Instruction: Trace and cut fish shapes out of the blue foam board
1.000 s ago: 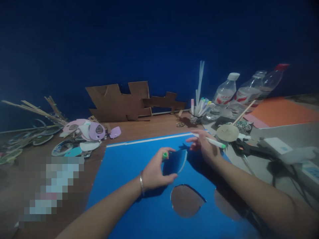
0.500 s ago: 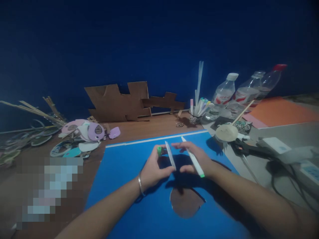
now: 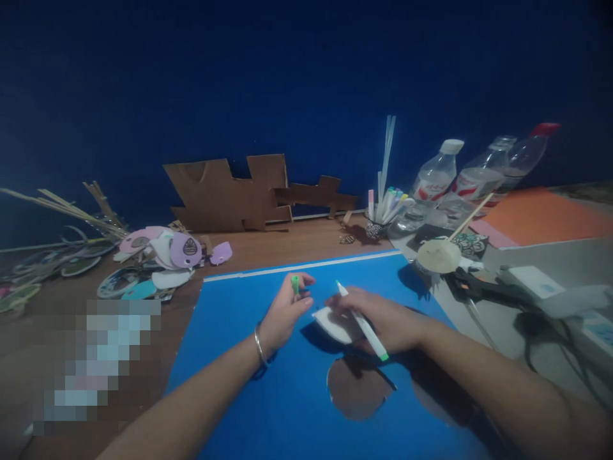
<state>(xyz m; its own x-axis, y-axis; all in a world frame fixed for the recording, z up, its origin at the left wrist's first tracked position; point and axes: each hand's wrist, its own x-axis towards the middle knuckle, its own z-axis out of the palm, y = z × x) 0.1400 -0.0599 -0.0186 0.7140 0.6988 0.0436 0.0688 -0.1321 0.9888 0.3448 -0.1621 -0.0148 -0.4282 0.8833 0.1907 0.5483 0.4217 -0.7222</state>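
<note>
My right hand (image 3: pixel 378 313) is closed on a white marker (image 3: pixel 366 332) with a green tip and a green end. Beneath its fingers is a white cut-out piece (image 3: pixel 335 324), partly covered by that hand. To the left, my left hand (image 3: pixel 287 306) has a small green cap (image 3: pixel 295 282) between its fingers; a silver bangle circles the wrist. Both hands are over a blue sheet (image 3: pixel 239 358). Nearer to me, a round brown cardboard piece (image 3: pixel 361 388) with a pointed right side shows on the blue sheet.
Fish-shaped cut-outs (image 3: pixel 184 250) and sticks lie at the left. Cardboard (image 3: pixel 230 198) leans on the back wall. A pen cup (image 3: pixel 377 228), plastic bottles (image 3: pixel 435 176), a disc with a stick (image 3: pixel 439 255), a black tool (image 3: pixel 493 289) and orange paper (image 3: pixel 550 217) are at the right.
The white piece, earlier upright between both hands, is now tilted flatter under my right hand. My left hand has let go of it and moved slightly left.
</note>
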